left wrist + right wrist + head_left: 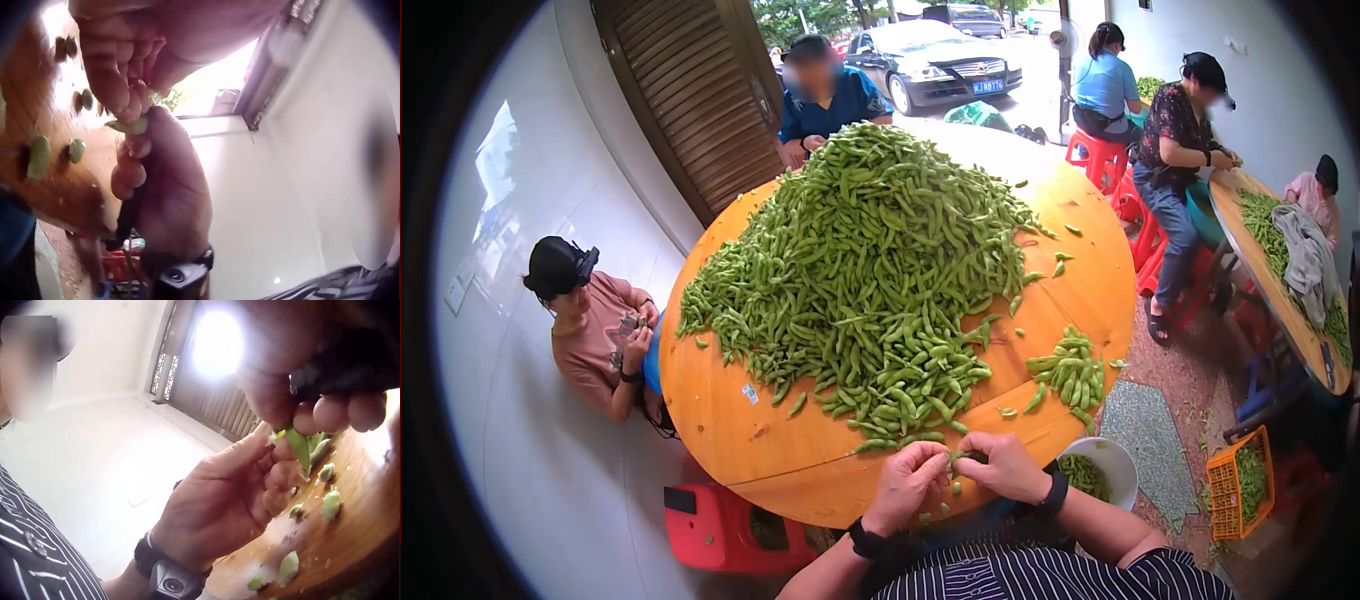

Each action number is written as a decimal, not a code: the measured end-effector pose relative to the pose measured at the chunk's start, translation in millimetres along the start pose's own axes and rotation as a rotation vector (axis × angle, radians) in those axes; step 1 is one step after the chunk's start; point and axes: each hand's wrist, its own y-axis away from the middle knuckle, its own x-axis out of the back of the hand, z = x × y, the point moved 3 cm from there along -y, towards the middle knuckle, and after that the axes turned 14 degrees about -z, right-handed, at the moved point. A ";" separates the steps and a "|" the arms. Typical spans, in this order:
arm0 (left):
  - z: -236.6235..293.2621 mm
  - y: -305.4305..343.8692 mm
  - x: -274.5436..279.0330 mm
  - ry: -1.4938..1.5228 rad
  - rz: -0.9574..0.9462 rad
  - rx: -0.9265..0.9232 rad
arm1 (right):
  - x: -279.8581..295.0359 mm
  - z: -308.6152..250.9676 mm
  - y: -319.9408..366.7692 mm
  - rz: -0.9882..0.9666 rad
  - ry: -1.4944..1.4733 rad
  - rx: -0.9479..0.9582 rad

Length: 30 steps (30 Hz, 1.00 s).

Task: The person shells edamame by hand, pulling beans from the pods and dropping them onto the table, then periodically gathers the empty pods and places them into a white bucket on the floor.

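Observation:
Close to the table's near edge, my left hand (907, 487) and right hand (1005, 468) meet fingertip to fingertip over a green soybean pod (300, 449). The thumb and fingers of each hand pinch this pod, seen also between them in the left wrist view. Shelled beans (39, 156) lie scattered on the wood beneath the hands. Just beyond them rises a big heap of soybean pods (870, 260) on the round wooden table (1090, 260). A smaller pile of pods (1072, 372) lies to the right.
A white bucket (1122, 468) with pods stands below the table edge at right, near an orange crate (1222, 495). A red stool (710, 530) is at lower left. Other people sit around this table and at a second table (1235, 205) on the right.

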 end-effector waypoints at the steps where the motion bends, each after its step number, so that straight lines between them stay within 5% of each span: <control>1: -1.3 0.3 1.2 -0.027 0.008 -0.012 | -0.4 -5.0 0.4 -0.014 0.024 -0.020; 4: -4.7 1.2 3.3 -0.059 0.024 -0.047 | -1.9 -5.2 0.9 -0.014 0.054 0.005; 6: -4.4 2.9 2.4 -0.139 0.023 -0.112 | -2.7 3.8 2.1 -0.139 -0.360 -0.150; 12: -2.3 8.1 1.7 -0.258 0.098 -0.159 | 2.6 12.9 1.2 -0.017 -0.389 -0.139; 14: 5.3 13.1 -0.7 -0.644 0.124 -0.291 | 4.7 12.0 2.6 0.015 -0.451 -0.190; 18: 9.5 20.5 -14.1 -0.852 0.048 -0.290 | 0.6 16.9 5.7 -0.044 -0.575 -0.214; 23: 13.6 15.0 -19.3 -0.854 0.145 -0.203 | -7.6 10.7 9.9 -0.063 -0.640 -0.204; 30: 1.3 10.6 -18.9 -0.440 0.036 -0.130 | -6.2 9.4 14.7 -0.120 -0.642 -0.211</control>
